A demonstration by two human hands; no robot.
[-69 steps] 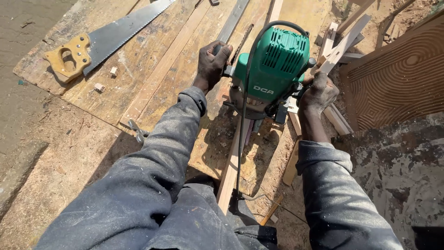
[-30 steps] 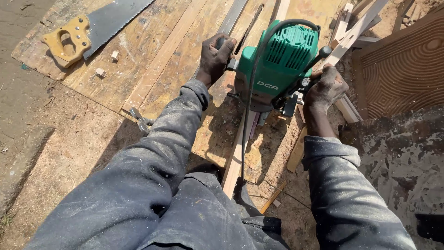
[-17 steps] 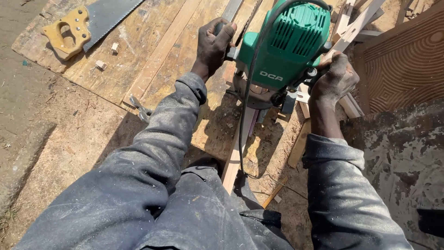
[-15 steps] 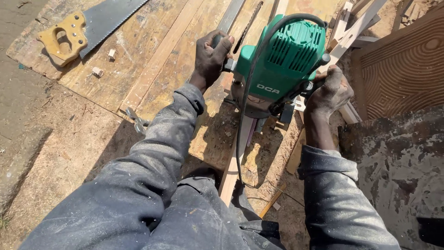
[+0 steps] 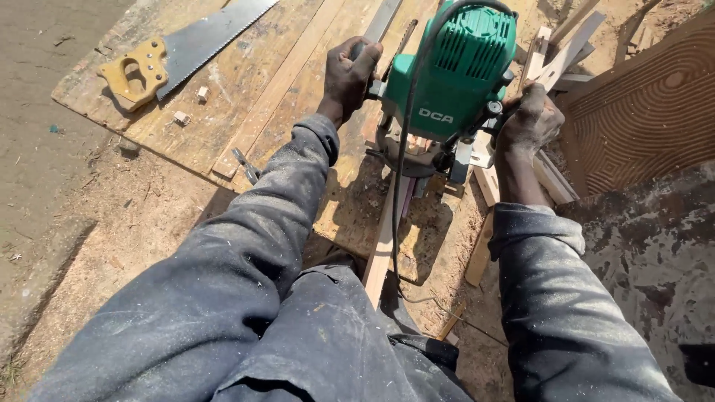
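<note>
A green electric router (image 5: 456,71) stands on a narrow wooden strip (image 5: 385,242) that lies on a dusty board (image 5: 246,89). My left hand (image 5: 350,74) grips the router's left handle. My right hand (image 5: 529,119) grips its right handle, which is hidden under the fingers. A black cable (image 5: 398,171) loops over the router's top and runs down toward my lap. Both my sleeves are grey and dusted with sawdust.
A hand saw (image 5: 175,56) with a yellow handle lies at the board's far left, two small wood blocks (image 5: 190,106) beside it. A carved, ridged brown panel (image 5: 644,112) stands at right. Loose wood offcuts (image 5: 555,56) lie behind the router. Sandy ground surrounds the board.
The router has shifted slightly back and forth along the strip with both hands staying on its handles. The view tilted a little.
</note>
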